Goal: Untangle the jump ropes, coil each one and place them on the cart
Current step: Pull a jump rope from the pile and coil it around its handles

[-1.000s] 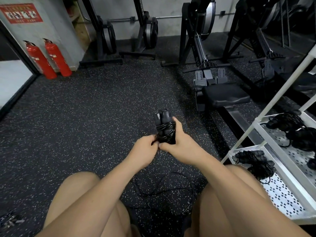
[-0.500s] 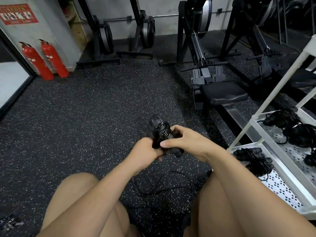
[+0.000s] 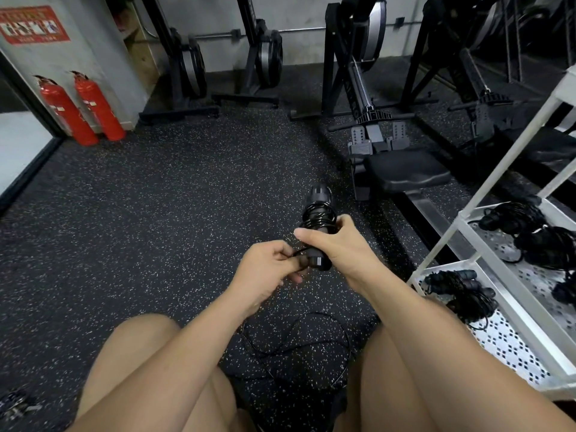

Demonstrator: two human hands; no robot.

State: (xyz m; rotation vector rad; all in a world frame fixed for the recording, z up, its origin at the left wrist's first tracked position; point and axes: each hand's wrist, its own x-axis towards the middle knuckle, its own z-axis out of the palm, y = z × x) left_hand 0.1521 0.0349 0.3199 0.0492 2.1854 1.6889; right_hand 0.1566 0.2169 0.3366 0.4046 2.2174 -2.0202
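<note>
A black jump rope has its two handles held together with cord wound around them. My right hand grips this bundle from the right, handles pointing away and up. My left hand pinches the cord close to the near handle ends. The loose rest of the cord lies in a loop on the floor between my knees. A white cart stands at the right. Coiled black ropes lie on its upper shelf and lower shelf.
I sit on speckled black rubber floor. Rowing machines stand ahead on the right, close to the cart. Two red fire extinguishers lean by the left wall. A small dark tangle lies on the floor at bottom left.
The handle bundle tilted left half a second ago and has swung back to point up and away. My left hand has drawn a little apart from the right one, still on the cord.
</note>
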